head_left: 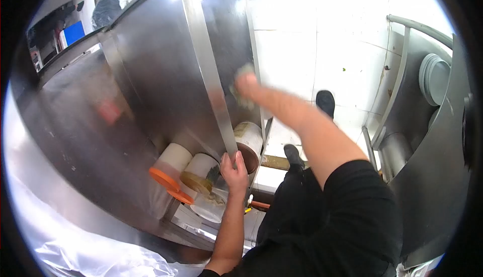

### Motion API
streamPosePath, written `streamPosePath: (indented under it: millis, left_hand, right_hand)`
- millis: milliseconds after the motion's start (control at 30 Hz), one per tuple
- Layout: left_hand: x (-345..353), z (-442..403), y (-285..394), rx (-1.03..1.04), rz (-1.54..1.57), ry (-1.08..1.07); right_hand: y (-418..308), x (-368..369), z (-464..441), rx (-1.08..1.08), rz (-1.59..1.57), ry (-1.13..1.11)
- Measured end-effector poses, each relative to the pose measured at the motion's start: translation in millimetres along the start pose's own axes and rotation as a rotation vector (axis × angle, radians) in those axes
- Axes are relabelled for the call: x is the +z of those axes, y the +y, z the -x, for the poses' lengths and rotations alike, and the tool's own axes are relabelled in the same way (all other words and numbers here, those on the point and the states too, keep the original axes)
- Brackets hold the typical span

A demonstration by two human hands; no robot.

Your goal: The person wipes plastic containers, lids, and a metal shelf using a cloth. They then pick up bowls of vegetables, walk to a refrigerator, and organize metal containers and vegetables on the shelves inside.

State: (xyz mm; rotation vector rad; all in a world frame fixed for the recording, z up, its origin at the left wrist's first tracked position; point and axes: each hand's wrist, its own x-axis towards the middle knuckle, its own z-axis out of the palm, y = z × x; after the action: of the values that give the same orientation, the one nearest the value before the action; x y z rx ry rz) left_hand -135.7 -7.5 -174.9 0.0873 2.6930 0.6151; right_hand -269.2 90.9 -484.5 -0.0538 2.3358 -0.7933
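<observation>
A big steel shelf unit (151,51) fills the space in front of the worker, and everything here I place by its narrow steel rail (210,71). White floor tiles (287,51) spread out to the right of the rail, and well past them stands a second steel unit (427,191). Clear plastic sheeting (95,252) lies crumpled far to the left of the rail. The worker's dark shoes (293,156) are right of it, on the tiles. A stack of white plates (433,80) sits inside the second unit, the farthest thing right of the rail. Just left of the rail's near end are a few tubs, one with an orange rim (163,179); a white tub (248,135) is just right of it. The left hand (234,171) has its fingers closed round the rail's near end. The right hand (246,85), blurred, is just right of the rail, fingers bunched on a pale wad (245,101) near the steel; whether they touch, I can't tell.
</observation>
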Motion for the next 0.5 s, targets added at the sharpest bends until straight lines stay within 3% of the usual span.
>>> streamPosePath:
  millis: [33,133,200,300,400,433,500]
  left_hand:
    - [-4,6,-3,-0.01,-0.018,-0.024]
    - [-3,1,-5,0.005,-0.046,-0.06]
    - [-5,2,-4,0.001,-0.063,-0.06]
    - [-3,2,3,-0.038,0.001,-0.034]
    - [0,5,-8,-0.099,0.024,-0.039]
    - [-2,11,-13,-0.115,0.02,-0.051]
    - [-6,16,-13,-0.131,0.007,-0.071]
  right_hand:
    - [23,-72,5,-0.065,0.07,0.064]
    - [83,-186,-77,0.217,0.021,0.308]
    - [91,-223,-97,0.374,0.017,0.439]
    - [82,-190,-100,0.271,0.24,0.732]
    - [38,-112,-76,0.178,0.073,0.56]
    - [19,-88,-57,0.149,0.065,0.406]
    - [9,-55,-37,0.054,-0.031,0.497]
